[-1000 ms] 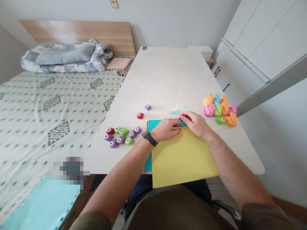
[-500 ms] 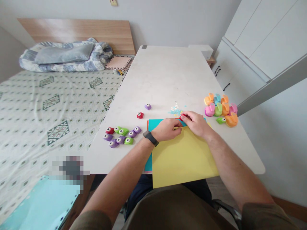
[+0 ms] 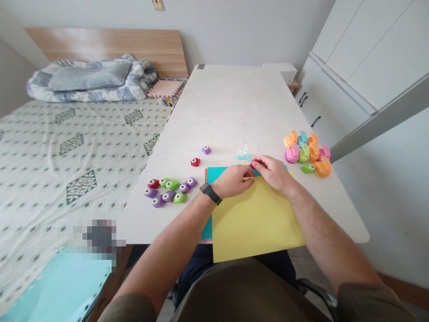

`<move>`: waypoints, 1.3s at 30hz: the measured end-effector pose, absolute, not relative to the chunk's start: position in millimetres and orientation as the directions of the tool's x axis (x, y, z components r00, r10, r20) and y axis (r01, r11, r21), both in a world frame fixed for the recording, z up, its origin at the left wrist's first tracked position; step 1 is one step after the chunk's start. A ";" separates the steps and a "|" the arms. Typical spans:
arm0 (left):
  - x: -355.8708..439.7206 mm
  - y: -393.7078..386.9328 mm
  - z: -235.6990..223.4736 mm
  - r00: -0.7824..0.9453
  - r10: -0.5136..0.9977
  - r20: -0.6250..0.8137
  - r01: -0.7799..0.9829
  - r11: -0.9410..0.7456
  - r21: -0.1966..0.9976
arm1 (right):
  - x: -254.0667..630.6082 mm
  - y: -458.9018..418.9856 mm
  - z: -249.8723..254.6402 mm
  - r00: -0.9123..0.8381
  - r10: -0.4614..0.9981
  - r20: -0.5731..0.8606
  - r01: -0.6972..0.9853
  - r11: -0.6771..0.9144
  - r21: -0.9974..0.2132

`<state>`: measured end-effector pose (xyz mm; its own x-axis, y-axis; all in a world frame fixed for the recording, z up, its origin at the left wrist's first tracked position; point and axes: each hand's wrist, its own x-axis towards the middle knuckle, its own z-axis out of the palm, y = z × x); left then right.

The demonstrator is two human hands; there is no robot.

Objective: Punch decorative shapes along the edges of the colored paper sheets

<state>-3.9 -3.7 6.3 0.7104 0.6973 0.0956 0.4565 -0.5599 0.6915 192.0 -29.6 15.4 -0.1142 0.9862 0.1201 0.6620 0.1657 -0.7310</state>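
Observation:
A yellow sheet of paper (image 3: 258, 219) hangs over the table's front edge, with its far edge between my hands. My left hand (image 3: 234, 180) pinches that far edge, thumb on top. In my right hand (image 3: 273, 172) is a small red craft punch (image 3: 254, 163), mostly covered by the fingers, at the yellow sheet's far edge. Beneath lies a blue sheet (image 3: 214, 171) on other coloured sheets. Just past my hands are small paper cutouts (image 3: 244, 154) in pale blue, white and yellow.
Several small purple, green and red punches (image 3: 168, 196) sit at the table's left. A red punch (image 3: 195, 162) and a purple punch (image 3: 206, 150) stand apart. Larger lever punches (image 3: 313, 153) cluster at right beside a green punch (image 3: 307, 168). A bed (image 3: 110, 129) adjoins the left.
The view has shifted very slightly. Both hands keep their hold on the yellow paper and the red punch, with no clear movement.

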 end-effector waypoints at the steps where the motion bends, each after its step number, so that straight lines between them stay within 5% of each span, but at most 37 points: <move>1: -3.5 -3.6 6.2 0.710 0.698 0.096 0.455 -0.558 0.694 | 191.9 -29.4 15.5 -0.116 0.986 0.119 0.663 0.166 -0.730; 32: -3.4 -7.1 6.2 0.740 0.660 0.132 0.450 -0.631 0.632 | 191.8 -28.6 13.8 -0.132 0.985 0.108 0.656 0.169 -0.736; 39: 6.9 -8.9 6.7 0.710 0.697 0.103 0.555 -0.643 0.528 | 191.9 -28.2 13.6 -0.152 0.982 0.115 0.644 0.186 -0.742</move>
<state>6.9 -8.9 6.7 0.7099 0.6968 0.1028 0.5549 -0.6432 0.5276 191.9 -28.2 13.6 -0.1519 0.9817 0.1148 0.6443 0.1864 -0.7417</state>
